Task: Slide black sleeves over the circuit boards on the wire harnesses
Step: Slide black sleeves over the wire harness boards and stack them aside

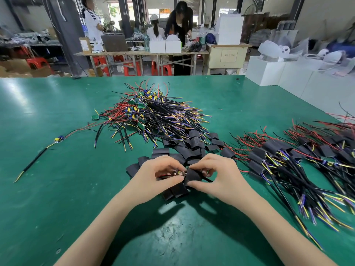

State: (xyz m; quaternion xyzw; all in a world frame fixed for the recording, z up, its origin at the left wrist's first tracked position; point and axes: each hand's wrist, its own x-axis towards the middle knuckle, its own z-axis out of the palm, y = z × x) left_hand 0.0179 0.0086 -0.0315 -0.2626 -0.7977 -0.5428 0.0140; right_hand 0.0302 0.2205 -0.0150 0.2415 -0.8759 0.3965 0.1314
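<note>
My left hand (pixel 156 174) pinches a small circuit board (pixel 179 173) with red and black wires leading left. My right hand (pixel 219 174) pinches a black sleeve (pixel 192 177) whose open end meets the board's right edge. A black cable (pixel 207 179) runs out of the sleeve to the right. Loose black sleeves (pixel 189 145) lie scattered just beyond and under my hands. A big heap of bare harnesses (pixel 153 114) with green boards lies farther back on the green table (pixel 57 189). Harnesses with sleeves on them (pixel 284 162) lie in rows at the right.
A single harness (pixel 57 140) lies apart at the left. White boxes (pixel 288 73) stand past the table's right far corner. Three people work at a wooden table (pixel 142 53) with red stools in the background.
</note>
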